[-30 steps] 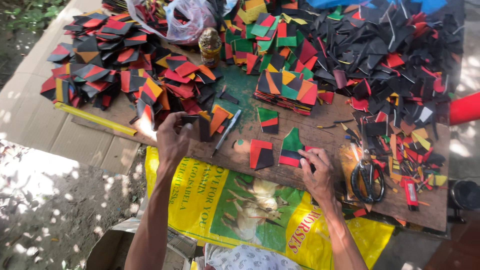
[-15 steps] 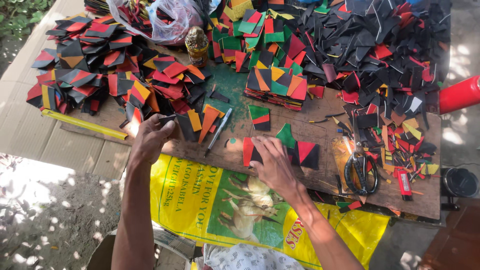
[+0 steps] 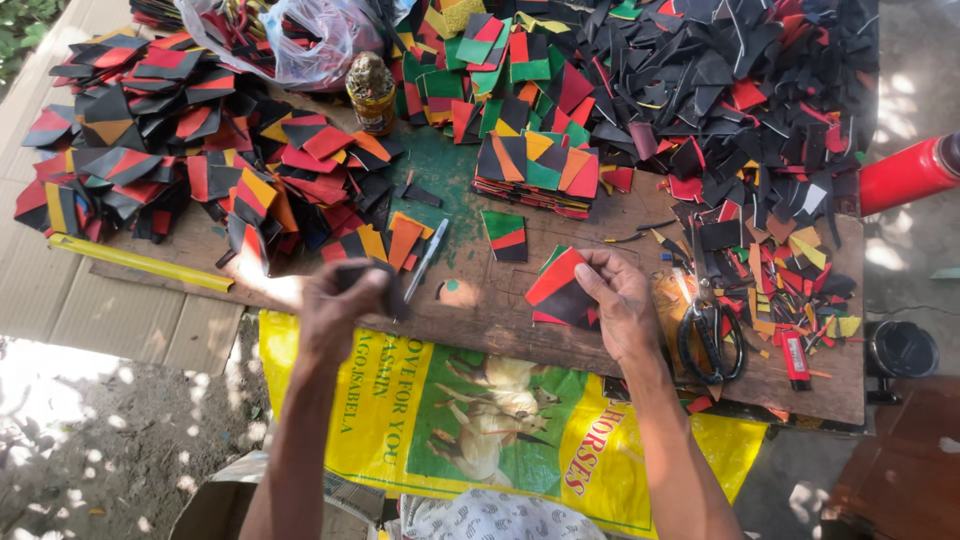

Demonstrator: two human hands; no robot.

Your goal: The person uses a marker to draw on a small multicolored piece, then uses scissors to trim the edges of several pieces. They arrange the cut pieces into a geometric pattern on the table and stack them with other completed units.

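My left hand [image 3: 340, 305] rests at the front edge of the wooden board [image 3: 500, 320], its fingers closed on a small black piece [image 3: 362, 274]. My right hand [image 3: 618, 300] grips a small stack of red, black and green pieces [image 3: 558, 288], tilted up off the board. A silver pen [image 3: 427, 260] lies between the two hands. A single green, red and black piece [image 3: 505, 235] lies flat just beyond the stack.
Heaps of coloured cut pieces [image 3: 200, 170] cover the left and back of the board, with a neat stack [image 3: 535, 165] in the middle. Scissors [image 3: 710, 335], a jar [image 3: 372, 92], a plastic bag [image 3: 290, 35], a red cylinder [image 3: 905, 175], a yellow strip [image 3: 140, 262] and a yellow sack [image 3: 480, 410] surround them.
My right hand slid left along the board, gathered the loose pieces and now holds them as a tilted stack. My left hand stayed at the front edge.
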